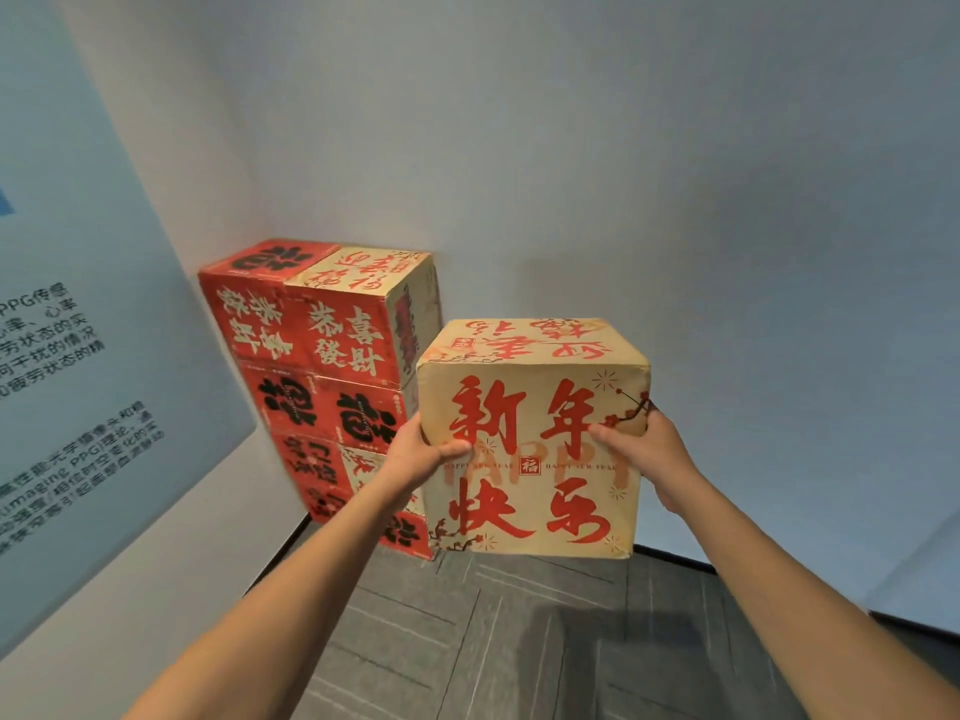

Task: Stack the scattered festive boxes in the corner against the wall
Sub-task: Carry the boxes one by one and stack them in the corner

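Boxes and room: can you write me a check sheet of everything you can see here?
Surface: grey floor, part shadowed.
Job's things: tan box held up in the air; stack of red and tan boxes in the corner.
Clutter: nothing seen.
Hands: left hand and right hand grip the tan box's sides, thumbs on its front.
Cables: nothing seen.
Surroundings: white wall behind; blue poster with writing on the left.
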